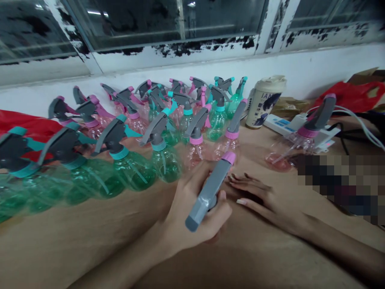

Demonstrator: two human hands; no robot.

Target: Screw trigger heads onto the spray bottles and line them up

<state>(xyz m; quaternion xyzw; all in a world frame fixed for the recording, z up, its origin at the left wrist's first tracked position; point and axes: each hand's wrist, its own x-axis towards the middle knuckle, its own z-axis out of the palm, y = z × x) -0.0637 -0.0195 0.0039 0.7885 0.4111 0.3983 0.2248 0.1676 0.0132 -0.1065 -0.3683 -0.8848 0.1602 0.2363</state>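
Observation:
My left hand (192, 204) is wrapped round a spray bottle (212, 188) with a grey head and pink nozzle tip. Its body is mostly hidden under my fingers. Just to the right, my right hand (264, 196) hovers low over or rests on the table with its fingers stretched out and holds nothing. Behind my hands stands a pink spray bottle (231, 136). A green spray bottle (165, 162) with a turquoise collar stands left of it, in a row of similar green ones.
More pink and green spray bottles crowd the table (120, 249) along the wall. At the back right are a paper cup (264, 102), a white power strip (279, 124) with cables, a separate pink spray bottle (294, 150) and a red plastic bag (355, 96). Another red bag (27, 124) lies left.

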